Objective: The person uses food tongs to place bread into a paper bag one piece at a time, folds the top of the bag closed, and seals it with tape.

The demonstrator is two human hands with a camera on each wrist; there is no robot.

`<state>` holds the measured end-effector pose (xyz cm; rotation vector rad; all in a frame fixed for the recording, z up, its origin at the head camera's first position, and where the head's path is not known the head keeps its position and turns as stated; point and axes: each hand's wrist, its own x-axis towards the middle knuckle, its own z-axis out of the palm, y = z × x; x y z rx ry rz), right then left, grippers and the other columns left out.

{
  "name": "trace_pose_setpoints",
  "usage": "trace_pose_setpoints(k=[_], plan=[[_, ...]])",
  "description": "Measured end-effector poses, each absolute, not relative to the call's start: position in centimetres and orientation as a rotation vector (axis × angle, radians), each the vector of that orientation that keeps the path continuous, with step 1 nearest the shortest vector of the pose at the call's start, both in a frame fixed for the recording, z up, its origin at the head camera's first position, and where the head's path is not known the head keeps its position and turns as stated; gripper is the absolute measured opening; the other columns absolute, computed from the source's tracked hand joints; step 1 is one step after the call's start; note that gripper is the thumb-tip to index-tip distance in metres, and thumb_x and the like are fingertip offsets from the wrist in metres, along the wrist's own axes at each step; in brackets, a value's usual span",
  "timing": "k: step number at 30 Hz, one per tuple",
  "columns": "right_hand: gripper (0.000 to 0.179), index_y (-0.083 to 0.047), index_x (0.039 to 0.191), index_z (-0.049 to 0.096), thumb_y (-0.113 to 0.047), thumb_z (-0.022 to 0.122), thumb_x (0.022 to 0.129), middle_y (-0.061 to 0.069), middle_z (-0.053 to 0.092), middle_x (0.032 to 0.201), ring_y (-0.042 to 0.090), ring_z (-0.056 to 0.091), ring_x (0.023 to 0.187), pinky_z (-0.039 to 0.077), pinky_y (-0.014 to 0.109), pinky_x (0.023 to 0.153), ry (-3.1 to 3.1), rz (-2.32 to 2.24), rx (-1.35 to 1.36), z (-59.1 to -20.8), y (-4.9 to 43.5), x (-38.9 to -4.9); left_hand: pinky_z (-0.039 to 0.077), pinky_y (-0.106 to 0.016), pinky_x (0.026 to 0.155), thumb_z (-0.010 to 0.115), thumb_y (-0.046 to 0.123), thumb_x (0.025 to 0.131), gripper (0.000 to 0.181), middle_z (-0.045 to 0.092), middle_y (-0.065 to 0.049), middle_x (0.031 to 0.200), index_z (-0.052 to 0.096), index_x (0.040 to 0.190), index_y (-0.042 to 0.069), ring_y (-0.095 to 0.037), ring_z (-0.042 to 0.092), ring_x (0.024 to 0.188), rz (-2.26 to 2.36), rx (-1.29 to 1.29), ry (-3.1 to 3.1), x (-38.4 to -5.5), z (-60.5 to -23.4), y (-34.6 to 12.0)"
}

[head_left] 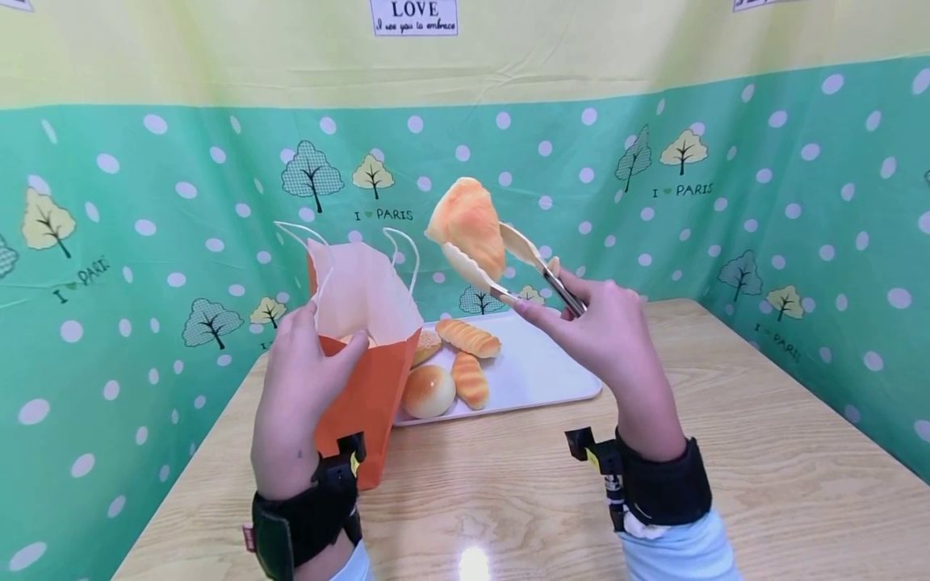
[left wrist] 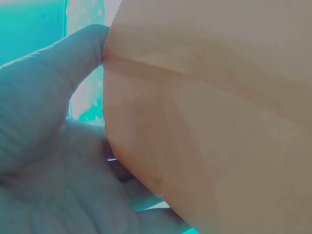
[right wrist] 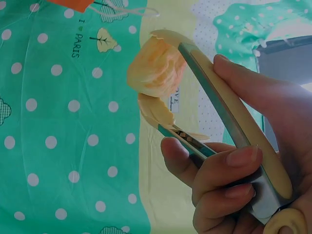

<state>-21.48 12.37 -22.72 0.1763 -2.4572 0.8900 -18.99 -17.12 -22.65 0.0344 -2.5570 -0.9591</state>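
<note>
Right grip: fingers curled round metal tongs, whose pale tips are clamped on a folded bread roll. Roll is raised, right of and higher than the mouth of the orange paper bag. Left grip: closed on the bag's left side, thumb at the near rim.

Handling, my judgement: squeeze lightly and evenly, since the roll looks soft and juts well past the tips; carry it level; hold the bag mouth wide and clear of its cord handles.

Surface: wood-grain desk, glare spot at near edge. White tray beyond the bag, breads toward its left end, including a round bun.

Room: green dotted cloth, yellow above, hangs left, right and far.
</note>
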Motion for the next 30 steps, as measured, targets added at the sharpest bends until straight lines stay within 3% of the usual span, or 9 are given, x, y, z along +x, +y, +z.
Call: trace_pose_setpoints(k=[7, 17, 30], plan=[[0.077, -0.026, 0.133, 0.051, -0.070, 0.059, 0.070, 0.002, 0.061, 0.066, 0.020, 0.045, 0.058, 0.037, 0.033, 0.045, -2.371, 0.939, 0.243, -22.7, 10.6, -20.8, 0.046, -0.064, 0.093, 0.057, 0.035, 0.088, 0.077, 0.031, -0.030, 0.143, 0.022, 0.145, -0.004, -0.044, 0.035, 0.120, -0.943, 0.030, -2.548, -19.0, -22.7, -17.1], [0.072, -0.024, 0.131, 0.054, -0.062, 0.066, 0.070, -0.003, 0.058, 0.063, 0.016, 0.030, 0.040, 0.023, 0.028, 0.035, -2.151, 0.982, 0.504, -23.1, 7.4, -20.2, 0.045, -0.065, 0.093, 0.058, 0.034, 0.087, 0.077, 0.030, -0.029, 0.143, 0.023, 0.145, -0.003, -0.044, 0.034, 0.121, -0.950, 0.004, -2.541, -19.1, -22.7, -17.1], [0.072, -0.022, 0.132, 0.054, -0.060, 0.065, 0.073, -0.004, 0.058, 0.061, 0.015, 0.035, 0.037, 0.025, 0.026, 0.035, -2.262, 0.959, 0.599, -24.5, 5.0, -20.6, 0.046, -0.066, 0.092, 0.060, 0.031, 0.086, 0.076, 0.031, -0.029, 0.143, 0.024, 0.146, 0.000, -0.043, 0.034, 0.121, -0.971, -0.008, -2.522, -19.1, -22.7, -17.0]])
